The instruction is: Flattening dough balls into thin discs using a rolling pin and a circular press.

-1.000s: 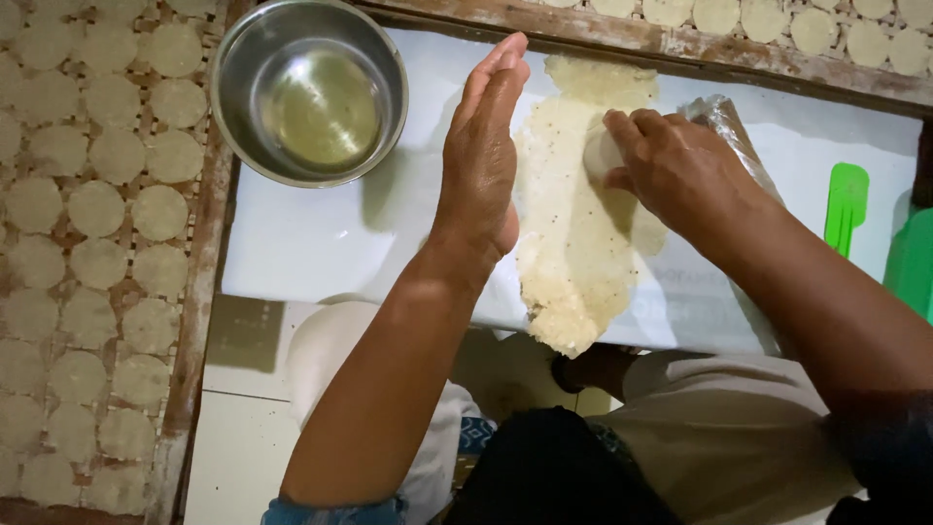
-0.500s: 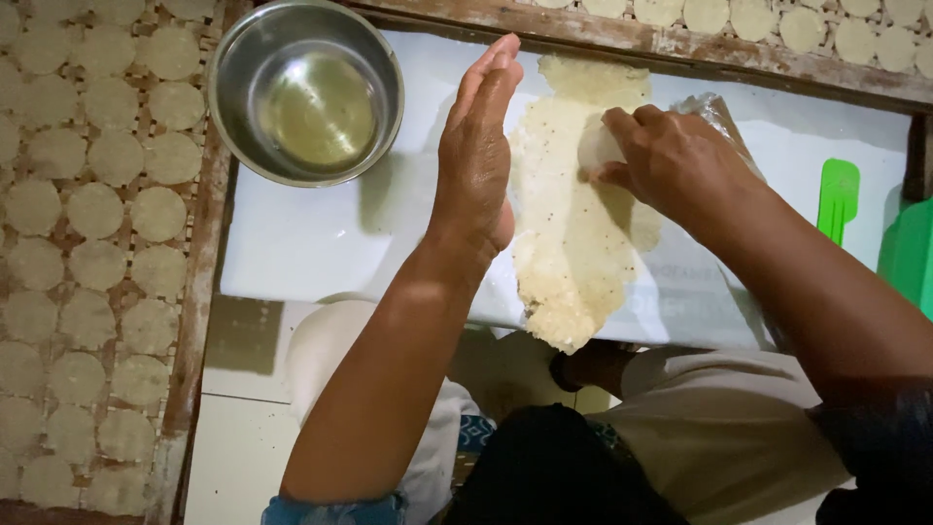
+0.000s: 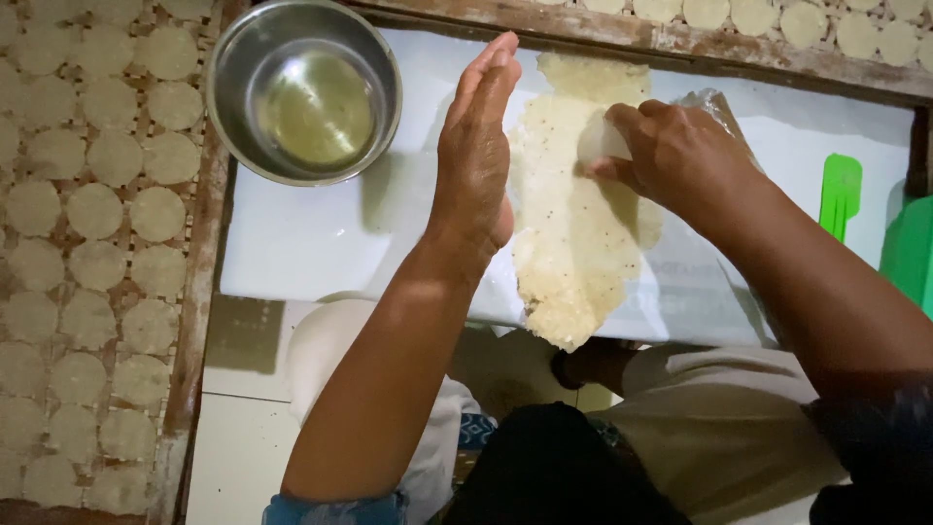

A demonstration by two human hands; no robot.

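A thin, speckled, ragged-edged dough sheet [image 3: 573, 224] lies on the white board [image 3: 311, 243], its long axis running from far edge to near edge, overhanging the near one. The left hand [image 3: 476, 156] stands edge-on, fingers straight, against its left side. The right hand [image 3: 680, 156] curls around a small pale cutter [image 3: 601, 144], mostly hidden.

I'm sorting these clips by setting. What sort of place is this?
Probably a small home food workshop: a sheet of speckled dough on a white board, and racks of drying round discs alongside.
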